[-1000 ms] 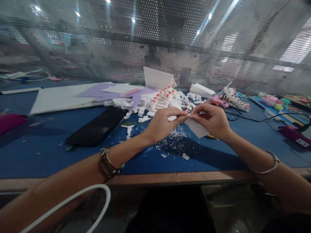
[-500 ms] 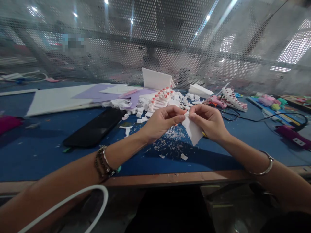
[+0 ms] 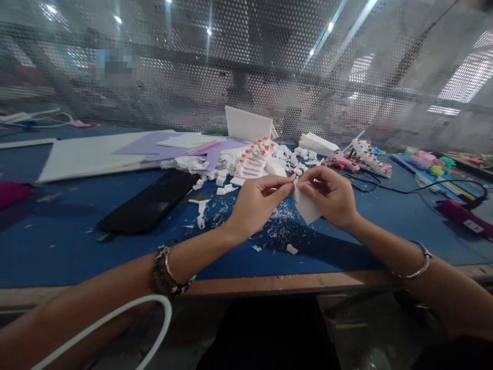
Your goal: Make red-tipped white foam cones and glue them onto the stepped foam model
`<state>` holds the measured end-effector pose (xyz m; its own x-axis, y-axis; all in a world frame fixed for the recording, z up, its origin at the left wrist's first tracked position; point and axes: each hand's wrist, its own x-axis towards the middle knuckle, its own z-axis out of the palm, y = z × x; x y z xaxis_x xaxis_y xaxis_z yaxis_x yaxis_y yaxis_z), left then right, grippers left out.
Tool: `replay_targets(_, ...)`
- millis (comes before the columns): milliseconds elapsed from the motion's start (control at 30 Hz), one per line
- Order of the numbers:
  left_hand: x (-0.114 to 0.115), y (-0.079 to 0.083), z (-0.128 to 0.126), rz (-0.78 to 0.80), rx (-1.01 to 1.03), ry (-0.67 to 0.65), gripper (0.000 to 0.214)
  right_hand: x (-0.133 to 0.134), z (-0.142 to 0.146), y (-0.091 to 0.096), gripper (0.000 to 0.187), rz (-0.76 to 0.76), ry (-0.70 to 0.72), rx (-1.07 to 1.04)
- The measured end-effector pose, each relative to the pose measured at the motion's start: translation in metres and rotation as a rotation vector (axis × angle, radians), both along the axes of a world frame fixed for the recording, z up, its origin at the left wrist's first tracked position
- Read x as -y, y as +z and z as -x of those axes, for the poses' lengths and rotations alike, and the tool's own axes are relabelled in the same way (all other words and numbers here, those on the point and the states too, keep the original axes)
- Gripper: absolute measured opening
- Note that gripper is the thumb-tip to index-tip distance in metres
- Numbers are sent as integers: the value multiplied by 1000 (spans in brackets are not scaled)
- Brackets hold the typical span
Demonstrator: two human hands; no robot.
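Above the blue table, my left hand [image 3: 257,203] and my right hand [image 3: 330,196] meet fingertip to fingertip. Both pinch the upper edge of a thin white sheet piece [image 3: 307,206], which hangs down beneath my right fingers; whether it is paper or foam I cannot tell. An orange tip shows at my left fingertips, too small to make out. Just beyond the hands stands a white stepped piece dotted with red bits [image 3: 256,158]. White scraps [image 3: 283,154] lie heaped around it, and fine white crumbs [image 3: 283,226] are scattered below.
A black phone [image 3: 148,203] lies left, in front of white boards [image 3: 88,151] and purple sheets [image 3: 142,144]. On the right are a pink glue gun [image 3: 346,162], its dark cable, a red-dotted white piece [image 3: 370,156] and a purple tool [image 3: 464,218]. Behind rises a perforated metal screen [image 3: 262,61].
The white piece has turned and its lower corner has risen slightly, toward my right hand. My left wrist has dropped a little. Both hands keep their pinch.
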<state>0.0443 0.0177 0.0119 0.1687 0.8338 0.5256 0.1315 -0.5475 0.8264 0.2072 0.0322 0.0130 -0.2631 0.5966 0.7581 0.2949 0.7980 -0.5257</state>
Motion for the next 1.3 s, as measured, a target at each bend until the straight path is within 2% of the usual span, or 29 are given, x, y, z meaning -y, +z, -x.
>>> replay_targets(233, -1, -6, 1, -57, -33, -55, 24, 0, -3, -1, 3, -79, -40, 22)
replay_targets(533, -10, -3, 7, -146, -127, -7, 23, 1, 1, 1, 5, -10, -12, -18)
replay_targets(667, -18, 1, 10, -160, -190, -66, 23, -4, -1, 0, 6, 13, 36, 5)
replay_targets(767, -24, 0, 12, -97, -185, -139, 24, -7, -4, -1, 11, -112, 34, 75)
replay_targets(900, -30, -4, 14, -13, -153, -149, 29, -9, -9, 3, 11, -325, 30, 263)
replay_targets(1100, -34, -6, 16, 67, -119, -202, 26, -10, -12, 4, 14, -364, -38, 335)
replay_targets(1300, -29, -3, 13, 106, -144, -207, 22, -12, -14, 3, 12, -517, -40, 333)
